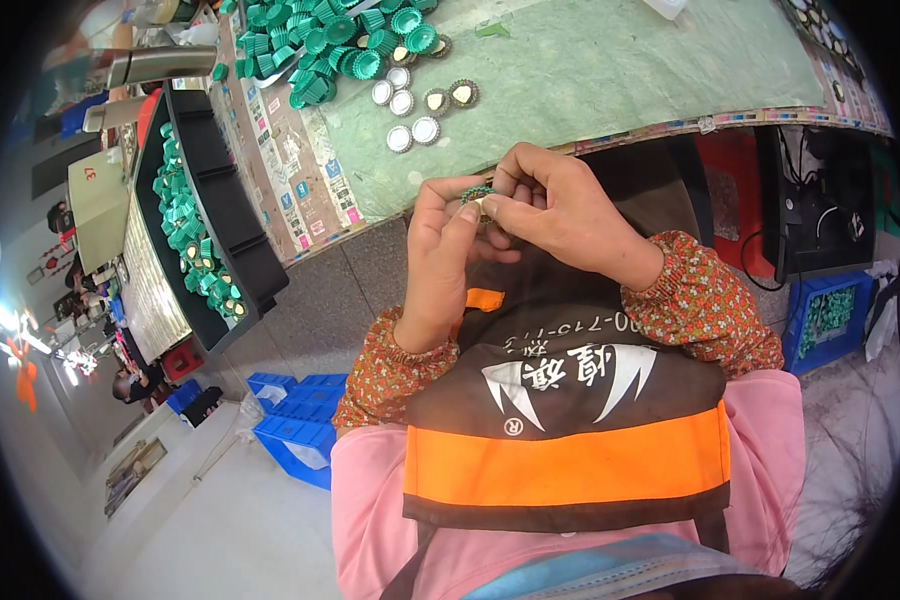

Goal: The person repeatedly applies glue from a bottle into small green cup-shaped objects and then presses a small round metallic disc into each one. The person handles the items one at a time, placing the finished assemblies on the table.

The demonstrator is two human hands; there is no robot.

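Just over the front edge of the table, my left hand (438, 235) and my right hand (570, 205) meet at the fingertips. Pinched between them is a small green fluted cup (476, 191), with something pale at its near side. My fingers hide most of it. Beyond my hands, on the green table cover (590, 80), lie several small silver fluted caps (400, 138). Beside these sit two dark fluted pieces (463, 93) with cream-coloured centres. Farther back, a large heap of green fluted cups (320, 40) spreads across the left part of the table.
A black crate (225, 190) left of the table holds more green cups, some with cream centres. Blue crates (305, 425) stand on the floor at left. Another blue crate (830, 325) of green pieces stands at right, near a dark cabinet with cables.
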